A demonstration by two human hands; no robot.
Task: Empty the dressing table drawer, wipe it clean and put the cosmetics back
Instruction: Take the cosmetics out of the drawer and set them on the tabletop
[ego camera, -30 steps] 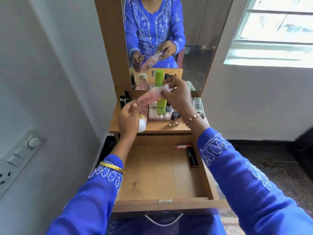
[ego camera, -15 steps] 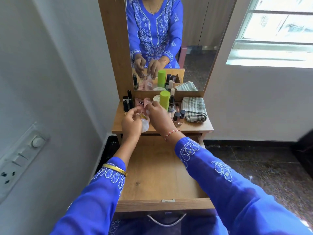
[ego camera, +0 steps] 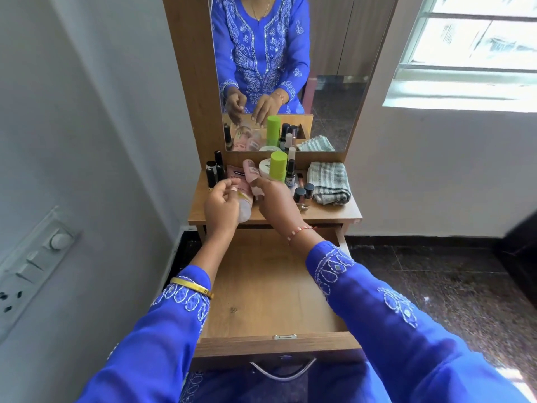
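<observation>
The dressing table drawer [ego camera: 270,286] is pulled out towards me and its wooden floor shows bare; my right forearm hides its far right corner. On the table top [ego camera: 334,213] stand several cosmetics. My right hand [ego camera: 274,206] pinches the lower end of a pink tube [ego camera: 250,170], which leans among them beside a pink sachet [ego camera: 234,173]. Just left of it, my left hand [ego camera: 220,209] hovers with loosely curled fingers and holds nothing. A clear bottle with a white cap [ego camera: 244,211] lies between the two hands.
A green-capped bottle [ego camera: 278,167], a white jar [ego camera: 265,165], black lipsticks [ego camera: 215,171] and small nail polish bottles [ego camera: 302,196] crowd the top. A folded striped cloth [ego camera: 329,183] lies at the right. The mirror [ego camera: 290,68] rises behind. A switch panel [ego camera: 32,263] is on the left wall.
Both hands carried the pink tube from the air down to the table top among the cosmetics. My left hand has since let go of it and drawn slightly back.
</observation>
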